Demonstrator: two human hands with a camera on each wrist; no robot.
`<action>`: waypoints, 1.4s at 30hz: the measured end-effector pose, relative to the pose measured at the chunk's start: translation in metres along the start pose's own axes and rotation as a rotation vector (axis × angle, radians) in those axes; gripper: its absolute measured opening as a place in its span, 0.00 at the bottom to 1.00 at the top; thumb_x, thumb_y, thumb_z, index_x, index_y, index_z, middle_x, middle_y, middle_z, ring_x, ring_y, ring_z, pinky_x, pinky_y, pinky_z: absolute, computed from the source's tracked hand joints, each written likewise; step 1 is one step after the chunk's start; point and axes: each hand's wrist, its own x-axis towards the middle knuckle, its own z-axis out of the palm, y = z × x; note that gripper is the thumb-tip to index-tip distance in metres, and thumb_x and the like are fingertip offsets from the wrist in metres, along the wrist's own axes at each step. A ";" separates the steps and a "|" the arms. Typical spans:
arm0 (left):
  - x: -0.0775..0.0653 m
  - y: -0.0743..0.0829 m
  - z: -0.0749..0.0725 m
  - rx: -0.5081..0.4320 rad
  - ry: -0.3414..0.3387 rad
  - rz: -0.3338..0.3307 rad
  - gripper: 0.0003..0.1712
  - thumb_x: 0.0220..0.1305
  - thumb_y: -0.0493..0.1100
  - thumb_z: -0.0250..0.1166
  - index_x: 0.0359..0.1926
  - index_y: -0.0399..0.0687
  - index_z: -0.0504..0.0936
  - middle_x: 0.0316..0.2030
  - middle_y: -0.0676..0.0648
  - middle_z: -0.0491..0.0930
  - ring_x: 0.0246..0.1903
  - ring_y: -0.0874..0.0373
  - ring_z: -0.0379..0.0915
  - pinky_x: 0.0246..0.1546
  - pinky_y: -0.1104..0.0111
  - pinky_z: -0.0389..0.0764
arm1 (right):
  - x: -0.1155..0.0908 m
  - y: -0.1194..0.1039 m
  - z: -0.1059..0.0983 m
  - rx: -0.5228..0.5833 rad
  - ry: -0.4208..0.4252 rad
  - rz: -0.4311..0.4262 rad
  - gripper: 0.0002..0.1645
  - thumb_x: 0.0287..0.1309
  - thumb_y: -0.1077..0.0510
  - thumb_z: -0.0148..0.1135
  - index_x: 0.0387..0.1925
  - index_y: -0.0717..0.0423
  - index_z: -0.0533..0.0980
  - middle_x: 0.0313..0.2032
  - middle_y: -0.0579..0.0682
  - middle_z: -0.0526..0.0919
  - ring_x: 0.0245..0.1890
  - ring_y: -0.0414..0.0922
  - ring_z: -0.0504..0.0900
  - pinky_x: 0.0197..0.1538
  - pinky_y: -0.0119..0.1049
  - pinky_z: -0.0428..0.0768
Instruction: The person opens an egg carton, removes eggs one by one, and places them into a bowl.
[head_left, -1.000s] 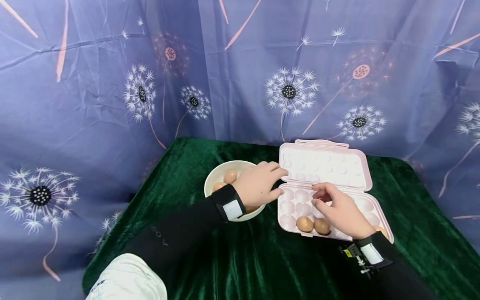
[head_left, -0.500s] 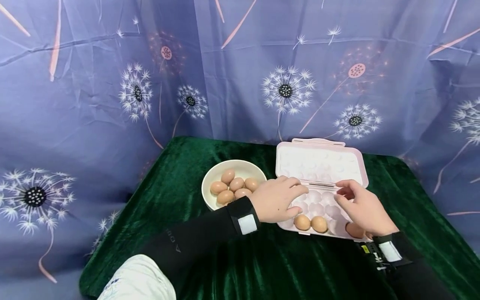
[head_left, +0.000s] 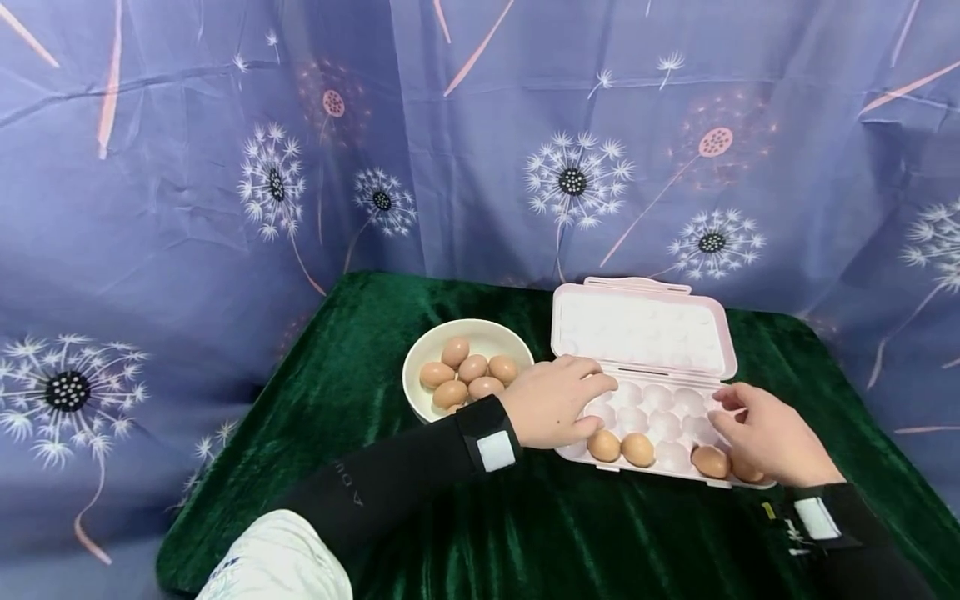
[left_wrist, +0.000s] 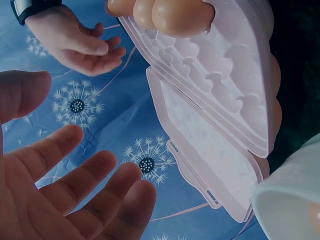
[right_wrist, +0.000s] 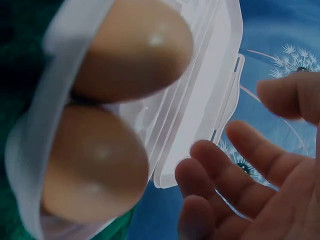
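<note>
An egg carton (head_left: 662, 423) of pale pink plastic lies opened, its lid (head_left: 641, 329) folded back behind the base. In its front row sit two brown eggs (head_left: 638, 450) toward the left and two more eggs (head_left: 710, 462) at the right, with a vacant cup between the pairs. My left hand (head_left: 558, 400) hovers over the carton's left end, fingers spread and palm bare in the left wrist view. My right hand (head_left: 776, 437) is over the right end, fingers relaxed, nothing in it. Right below it, two eggs (right_wrist: 95, 165) show close up in the right wrist view.
Left of the carton stands a cream bowl (head_left: 420, 350) with several brown eggs (head_left: 472, 367). Both rest on a table under a green velvet cloth (head_left: 465, 517). A blue dandelion-print curtain (head_left: 480, 208) hangs behind.
My left hand has moved right from over the bowl to the carton's left end, uncovering the bowl's eggs. My right hand has shifted right along the carton, revealing an egg in the front row.
</note>
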 end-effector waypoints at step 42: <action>0.003 0.002 0.000 -0.032 -0.013 -0.018 0.29 0.69 0.55 0.61 0.69 0.58 0.74 0.62 0.52 0.73 0.56 0.57 0.72 0.47 0.66 0.77 | -0.017 -0.008 0.015 -0.180 -0.071 -0.185 0.13 0.60 0.55 0.68 0.47 0.48 0.83 0.28 0.37 0.76 0.28 0.39 0.70 0.34 0.39 0.70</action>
